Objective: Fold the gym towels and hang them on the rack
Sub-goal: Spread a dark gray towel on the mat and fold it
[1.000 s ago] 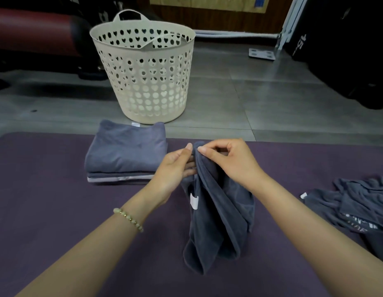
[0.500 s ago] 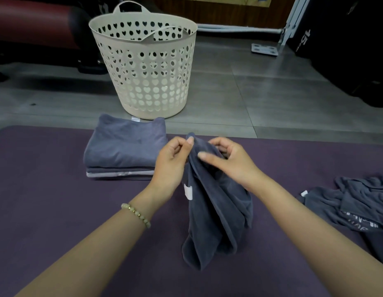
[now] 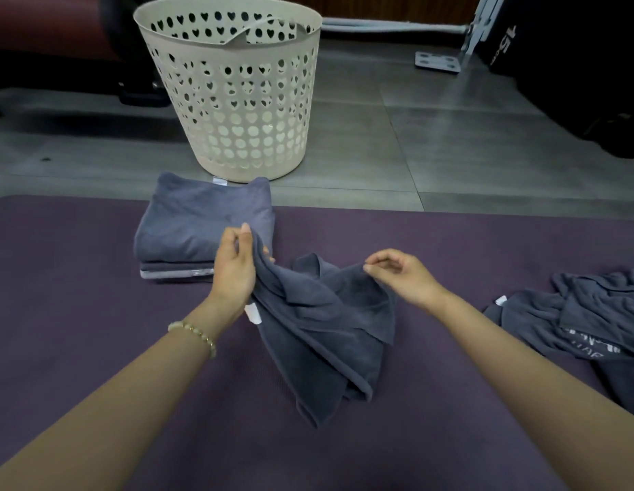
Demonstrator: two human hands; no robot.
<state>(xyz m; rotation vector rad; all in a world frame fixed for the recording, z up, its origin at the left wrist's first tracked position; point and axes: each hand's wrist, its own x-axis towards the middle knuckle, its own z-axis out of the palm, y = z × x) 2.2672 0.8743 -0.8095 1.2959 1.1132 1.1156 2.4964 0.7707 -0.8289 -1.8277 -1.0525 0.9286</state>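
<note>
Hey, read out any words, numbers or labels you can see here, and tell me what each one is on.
"15", turned sideways: white print on the black object at top right.
Unreadable, creased and blurred: pale lettering on the crumpled towel at right.
No legible print: white tag on the held towel.

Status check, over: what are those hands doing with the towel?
Left hand and right hand each pinch the gray towel, spread apart. Towel lifted, unfolded, lower end on purple mat. Folded stack close behind left hand.
</note>
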